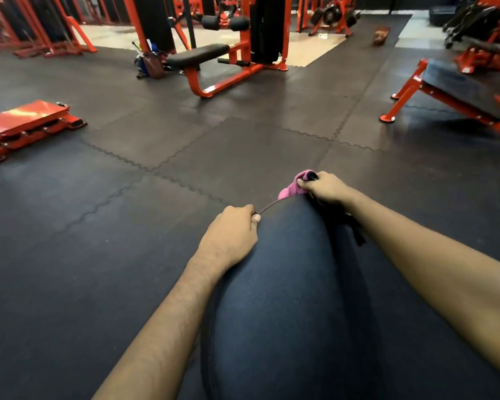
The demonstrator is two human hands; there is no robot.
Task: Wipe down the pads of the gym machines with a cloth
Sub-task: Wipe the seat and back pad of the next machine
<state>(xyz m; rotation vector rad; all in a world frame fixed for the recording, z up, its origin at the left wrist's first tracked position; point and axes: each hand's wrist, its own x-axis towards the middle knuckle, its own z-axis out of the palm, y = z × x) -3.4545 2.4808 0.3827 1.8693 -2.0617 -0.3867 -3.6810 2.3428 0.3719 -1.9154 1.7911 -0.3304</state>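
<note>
Pad (286,284): lying right under me, its far end reaching out over the floor (113,226).
Left hand (231,229): I am curling fingers and thumb on the pad's edge trim (267,205), probably steadying it.
Right hand (326,187): I am clutching the pink cloth (290,189), bunched, pressing it against the pad's far end to wipe.

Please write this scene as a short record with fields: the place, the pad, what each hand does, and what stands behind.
place: gym, dark rubber floor mats, orange machine frames
pad: large dark pad, close below the camera
left: left hand grips the seam at the pad's edge
right: right hand holds a pink cloth at the pad's far end
behind: black bench seat on an orange frame
</note>
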